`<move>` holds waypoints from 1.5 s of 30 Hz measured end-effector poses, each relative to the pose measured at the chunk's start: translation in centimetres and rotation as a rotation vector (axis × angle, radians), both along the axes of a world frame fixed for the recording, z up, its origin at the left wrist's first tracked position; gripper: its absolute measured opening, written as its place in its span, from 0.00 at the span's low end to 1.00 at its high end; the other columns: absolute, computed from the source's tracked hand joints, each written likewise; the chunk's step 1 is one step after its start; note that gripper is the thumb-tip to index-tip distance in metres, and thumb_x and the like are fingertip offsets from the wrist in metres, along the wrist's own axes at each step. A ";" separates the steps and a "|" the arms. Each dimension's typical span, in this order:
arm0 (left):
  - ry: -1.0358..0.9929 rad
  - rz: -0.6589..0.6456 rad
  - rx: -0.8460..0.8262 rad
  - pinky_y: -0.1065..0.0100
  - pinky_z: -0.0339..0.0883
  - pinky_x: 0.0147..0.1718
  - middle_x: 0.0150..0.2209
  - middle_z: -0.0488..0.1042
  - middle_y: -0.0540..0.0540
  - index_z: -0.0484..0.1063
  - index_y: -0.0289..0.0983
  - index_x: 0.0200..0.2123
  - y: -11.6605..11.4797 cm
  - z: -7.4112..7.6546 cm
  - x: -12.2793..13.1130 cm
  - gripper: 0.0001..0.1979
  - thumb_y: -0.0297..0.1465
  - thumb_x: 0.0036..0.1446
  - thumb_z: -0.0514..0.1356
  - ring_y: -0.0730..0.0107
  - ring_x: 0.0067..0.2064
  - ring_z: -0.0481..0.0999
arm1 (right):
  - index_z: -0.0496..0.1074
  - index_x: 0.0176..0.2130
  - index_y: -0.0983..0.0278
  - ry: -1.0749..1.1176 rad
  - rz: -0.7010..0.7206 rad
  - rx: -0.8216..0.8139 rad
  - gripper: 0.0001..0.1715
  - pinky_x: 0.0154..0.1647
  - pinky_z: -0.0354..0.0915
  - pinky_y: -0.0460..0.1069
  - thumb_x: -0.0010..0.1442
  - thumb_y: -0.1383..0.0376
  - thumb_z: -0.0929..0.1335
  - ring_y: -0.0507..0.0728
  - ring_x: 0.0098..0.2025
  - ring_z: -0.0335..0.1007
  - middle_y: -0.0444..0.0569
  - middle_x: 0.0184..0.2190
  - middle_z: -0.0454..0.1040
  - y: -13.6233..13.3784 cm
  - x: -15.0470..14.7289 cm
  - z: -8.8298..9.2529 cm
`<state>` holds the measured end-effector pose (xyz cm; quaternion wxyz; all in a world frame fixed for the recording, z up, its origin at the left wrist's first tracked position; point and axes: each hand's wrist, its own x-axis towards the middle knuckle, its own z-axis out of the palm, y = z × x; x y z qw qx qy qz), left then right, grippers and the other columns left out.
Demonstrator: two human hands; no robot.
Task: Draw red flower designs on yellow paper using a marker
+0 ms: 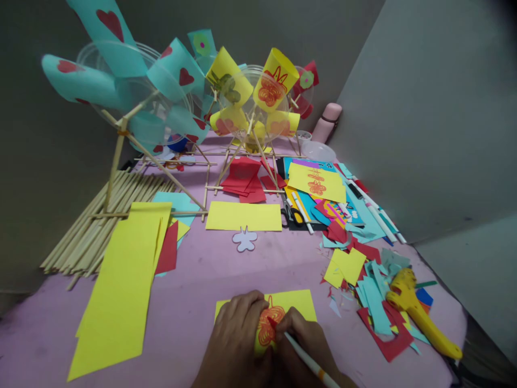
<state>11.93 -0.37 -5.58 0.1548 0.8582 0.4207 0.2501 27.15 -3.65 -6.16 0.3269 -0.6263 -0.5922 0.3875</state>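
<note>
The yellow sheet (302,302) lies on the desk (291,258) at six o'clock of the view, under both hands. The left hand (239,328) has its grip clamped on nothing; its fingers lie close together over the sheet and seem to press it down. The right hand (305,330) has its grip clamped on a white marker (307,360), with the red tip at the butterfly drawing (265,333).

In my judgement, the main danger is smearing: if the ink is wet, the left fingers, which are just beside the wing, could drag it. If they press too weakly, the sheet could turn and a line would go outside the shape.

At three o'clock from the sheet, the paper scraps (374,304) and a yellow glue gun (428,325) lie near the desk's edge; a wide swing of the right hand could perhaps disturb them.
</note>
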 end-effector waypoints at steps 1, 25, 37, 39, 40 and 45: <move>-0.002 -0.005 0.010 0.57 0.67 0.39 0.44 0.71 0.38 0.65 0.33 0.45 0.0 0.1 0.0 0.21 0.25 0.43 0.54 0.56 0.43 0.71 | 0.58 0.25 0.59 -0.013 0.004 -0.014 0.10 0.19 0.54 0.43 0.56 0.59 0.59 0.52 0.18 0.64 0.41 0.16 0.69 0.0 0.0 0.0; 0.035 -0.013 0.004 0.56 0.65 0.42 0.46 0.69 0.38 0.61 0.34 0.48 0.0 -0.1 -0.2 0.25 0.23 0.41 0.55 0.55 0.47 0.69 | 0.54 0.23 0.59 0.092 -0.136 -0.023 0.10 0.19 0.43 0.45 0.53 0.61 0.60 0.49 0.17 0.46 0.34 0.15 0.51 -0.2 0.2 0.6; 0.032 -0.014 -0.022 0.55 0.65 0.43 0.47 0.69 0.38 0.60 0.35 0.48 -0.1 -0.4 -0.2 0.26 0.23 0.41 0.54 0.55 0.47 0.68 | 0.55 0.23 0.58 -0.006 -0.137 -0.016 0.09 0.18 0.45 0.45 0.54 0.62 0.59 0.50 0.16 0.51 0.36 0.15 0.54 -0.1 0.0 0.6; 0.036 -0.016 -0.016 0.55 0.65 0.42 0.47 0.69 0.38 0.60 0.35 0.48 -0.1 -0.5 -0.2 0.26 0.23 0.42 0.54 0.54 0.47 0.68 | 0.55 0.23 0.58 -0.029 -0.135 -0.003 0.09 0.18 0.46 0.45 0.54 0.62 0.59 0.50 0.16 0.53 0.36 0.15 0.56 -0.1 0.0 0.4; 0.039 -0.014 -0.013 0.55 0.65 0.43 0.47 0.69 0.38 0.60 0.35 0.48 -0.1 -0.4 -0.2 0.26 0.23 0.42 0.54 0.54 0.47 0.68 | 0.55 0.23 0.58 -0.037 -0.133 0.003 0.09 0.18 0.46 0.45 0.54 0.62 0.59 0.50 0.16 0.54 0.36 0.15 0.56 -0.1 0.0 0.3; 0.048 -0.014 0.003 0.55 0.65 0.43 0.47 0.69 0.38 0.60 0.34 0.48 -0.2 -0.3 -0.3 0.25 0.23 0.42 0.54 0.54 0.47 0.68 | 0.55 0.23 0.58 -0.047 -0.135 0.003 0.08 0.18 0.48 0.45 0.53 0.63 0.59 0.50 0.16 0.57 0.37 0.14 0.59 -0.1 0.0 0.3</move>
